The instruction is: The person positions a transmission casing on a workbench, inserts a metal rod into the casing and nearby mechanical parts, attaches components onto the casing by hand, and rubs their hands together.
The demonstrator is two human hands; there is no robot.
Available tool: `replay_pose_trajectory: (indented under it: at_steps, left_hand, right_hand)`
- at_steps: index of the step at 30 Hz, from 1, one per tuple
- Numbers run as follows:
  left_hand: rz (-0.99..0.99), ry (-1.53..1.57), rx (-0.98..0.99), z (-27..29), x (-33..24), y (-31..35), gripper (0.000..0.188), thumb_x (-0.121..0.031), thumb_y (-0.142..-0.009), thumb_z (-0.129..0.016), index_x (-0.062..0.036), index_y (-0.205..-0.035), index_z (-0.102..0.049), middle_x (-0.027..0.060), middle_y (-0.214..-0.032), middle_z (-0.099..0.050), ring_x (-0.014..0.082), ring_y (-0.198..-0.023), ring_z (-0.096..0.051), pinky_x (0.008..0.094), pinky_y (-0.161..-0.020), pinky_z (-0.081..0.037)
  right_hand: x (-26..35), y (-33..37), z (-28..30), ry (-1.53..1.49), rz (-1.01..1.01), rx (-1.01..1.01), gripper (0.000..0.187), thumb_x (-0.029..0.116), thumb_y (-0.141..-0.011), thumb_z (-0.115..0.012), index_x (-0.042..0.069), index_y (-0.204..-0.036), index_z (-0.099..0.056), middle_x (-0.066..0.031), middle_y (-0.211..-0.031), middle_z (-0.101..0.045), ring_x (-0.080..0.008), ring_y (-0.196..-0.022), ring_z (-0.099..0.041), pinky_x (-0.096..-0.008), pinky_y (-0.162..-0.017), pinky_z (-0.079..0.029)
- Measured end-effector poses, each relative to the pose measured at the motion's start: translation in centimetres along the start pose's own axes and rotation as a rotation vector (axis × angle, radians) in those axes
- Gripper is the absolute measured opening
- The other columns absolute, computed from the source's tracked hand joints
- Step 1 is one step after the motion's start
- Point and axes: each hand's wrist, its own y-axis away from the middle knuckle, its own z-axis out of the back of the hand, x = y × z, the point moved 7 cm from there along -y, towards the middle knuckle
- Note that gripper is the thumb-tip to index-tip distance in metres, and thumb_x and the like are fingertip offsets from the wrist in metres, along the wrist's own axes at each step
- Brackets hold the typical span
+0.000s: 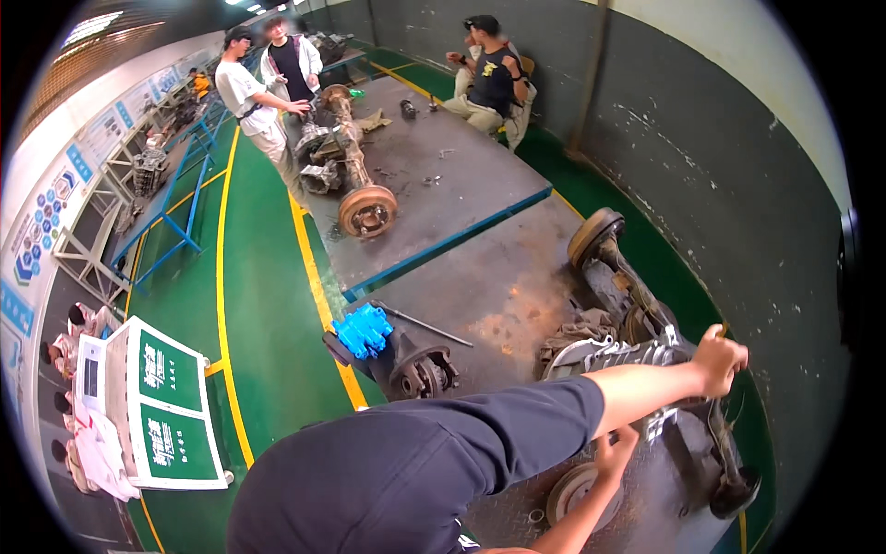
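My left arm, in a dark short sleeve, reaches across to the right over a ribbed metal gearbox casing (637, 355). My left hand (720, 362) is closed in a fist above the casing's far end; what it grips, if anything, I cannot make out. Below that arm, my right hand (616, 452) has its fingers curled close to the casing's near side. Its fingertips are partly hidden, and nothing nameable shows in them. A round metal drum (565, 494) lies under my right forearm. Crumpled grey cloth (581, 332) rests beside the casing.
An axle with a wheel drum (595, 235) lies along the bench's right side. Left of it are a blue motor-like part (363, 330), a dark differential housing (420, 369) and a long rod (425, 325). Another axle (355, 157) occupies the farther bench (461, 198). Several people stand or sit beyond.
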Motion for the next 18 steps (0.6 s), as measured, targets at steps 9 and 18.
replay_pose_trajectory:
  at_steps: [9, 18]
  left_hand:
    - [0.156, -0.063, 0.095, 1.1, 0.6, 0.2, 0.017, -0.010, -0.082, -0.068, -0.0185, -0.086, -0.083, 0.0060, -0.089, -0.081, 0.0279, -0.093, -0.078, 0.0435, -0.093, -0.056]
    - [0.239, 0.129, -0.044, 11.8, 5.5, 3.2, 0.023, -0.009, -0.091, -0.061, -0.0031, -0.107, -0.076, 0.0123, -0.094, -0.083, 0.0247, -0.092, -0.081, 0.0355, -0.085, -0.062]
  right_hand:
    - [-3.1, 2.2, 1.6, -0.014, -0.280, 0.071, 0.025, 0.014, -0.089, -0.076, -0.004, -0.072, -0.070, -0.0068, -0.062, -0.069, -0.0102, -0.059, -0.060, -0.0293, -0.058, -0.044]
    - [2.6, 1.0, -5.9, 0.108, -0.039, 0.131, 0.024, 0.016, -0.085, -0.078, -0.005, -0.078, -0.071, -0.0176, -0.063, -0.065, -0.0203, -0.057, -0.063, -0.0376, -0.060, -0.049]
